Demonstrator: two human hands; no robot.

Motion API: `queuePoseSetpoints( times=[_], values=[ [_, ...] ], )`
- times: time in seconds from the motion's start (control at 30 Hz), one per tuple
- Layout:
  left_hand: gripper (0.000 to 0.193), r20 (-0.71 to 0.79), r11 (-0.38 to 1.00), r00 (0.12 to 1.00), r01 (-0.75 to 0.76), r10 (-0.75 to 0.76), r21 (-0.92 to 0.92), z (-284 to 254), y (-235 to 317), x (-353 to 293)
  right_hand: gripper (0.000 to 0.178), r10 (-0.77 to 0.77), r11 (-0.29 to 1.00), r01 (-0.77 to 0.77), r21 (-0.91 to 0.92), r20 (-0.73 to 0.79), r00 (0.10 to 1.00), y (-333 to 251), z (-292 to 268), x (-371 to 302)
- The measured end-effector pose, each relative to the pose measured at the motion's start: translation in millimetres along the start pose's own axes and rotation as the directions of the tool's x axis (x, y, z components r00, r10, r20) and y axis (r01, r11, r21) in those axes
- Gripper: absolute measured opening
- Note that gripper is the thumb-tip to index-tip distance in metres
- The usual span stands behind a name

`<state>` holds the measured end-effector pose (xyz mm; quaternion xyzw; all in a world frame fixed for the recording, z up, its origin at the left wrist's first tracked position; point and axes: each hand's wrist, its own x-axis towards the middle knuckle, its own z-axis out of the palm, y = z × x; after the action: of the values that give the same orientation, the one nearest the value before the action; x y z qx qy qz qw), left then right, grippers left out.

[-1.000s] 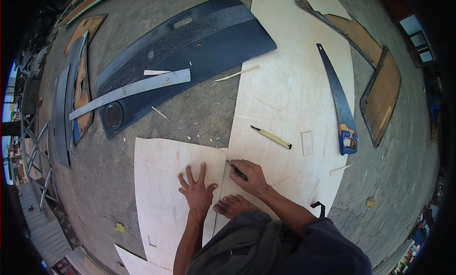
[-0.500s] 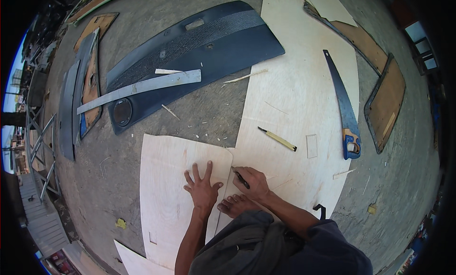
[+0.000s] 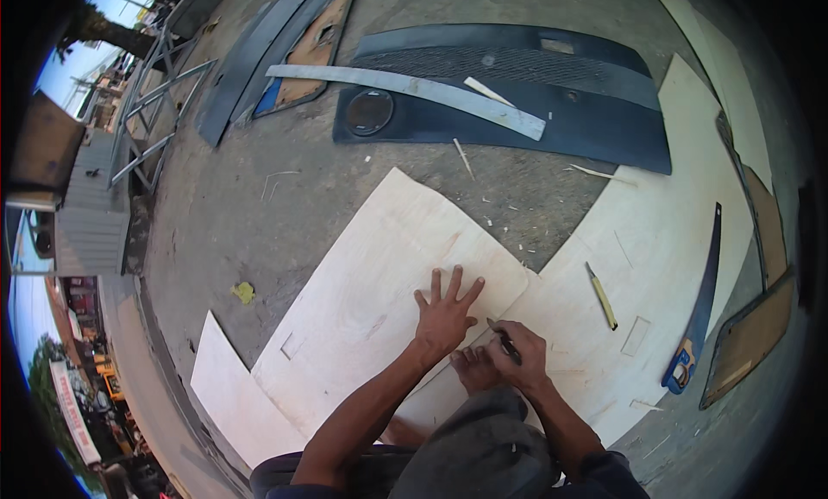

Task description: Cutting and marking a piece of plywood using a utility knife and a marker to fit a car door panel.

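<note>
My left hand (image 3: pixel 444 313) lies flat with fingers spread on a pale thin plywood sheet (image 3: pixel 379 283) on the concrete ground. Just to its right, my right hand (image 3: pixel 516 354) grips a dark pen or marker (image 3: pixel 504 340), tip down at the edge where this sheet overlaps a larger plywood sheet (image 3: pixel 655 240). My bare foot (image 3: pixel 473 370) rests on the wood between the hands. A yellow-and-black utility knife (image 3: pixel 602 296) lies on the larger sheet to the right.
A handsaw with a blue handle (image 3: pixel 697 309) lies at the right edge of the large sheet. Dark curved panels (image 3: pixel 517 102) with a pale strip (image 3: pixel 414 89) lie farther ahead. Brown boards (image 3: pixel 750 335) sit at far right, metal frames (image 3: pixel 164 94) at upper left.
The view has swung, so the sheets and panels now sit rotated in the picture. Both hands stay on the plywood, left flat, right still holding the marker at the sheet edge.
</note>
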<state>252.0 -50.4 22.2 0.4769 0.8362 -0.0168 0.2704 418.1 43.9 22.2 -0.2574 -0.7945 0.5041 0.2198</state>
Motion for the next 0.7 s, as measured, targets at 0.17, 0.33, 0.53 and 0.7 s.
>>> queuePoseSetpoints(
  times=[0.17,0.33,0.53,0.7],
  values=[
    [0.068,0.116,0.996,0.993,0.024,-0.015,-0.081,8,-111,-93,0.021,0.04,0.999,-0.037,-0.018,0.188,0.981,-13,-9,46],
    [0.063,0.308,0.783,0.751,0.621,-0.584,-0.032,44,-226,-282,0.02,-0.09,0.992,0.121,-0.02,0.552,0.829,-57,34,93],
    [0.078,0.3,0.113,0.268,0.886,-0.915,-0.449,173,-239,-444,0.018,-0.226,0.916,0.395,0.072,0.905,0.359,-136,136,104],
    [0.094,0.25,0.133,0.278,0.87,-0.927,-0.474,207,-210,-425,0.03,-0.178,0.635,0.663,0.396,0.911,-0.373,-200,209,60]
  ],
)
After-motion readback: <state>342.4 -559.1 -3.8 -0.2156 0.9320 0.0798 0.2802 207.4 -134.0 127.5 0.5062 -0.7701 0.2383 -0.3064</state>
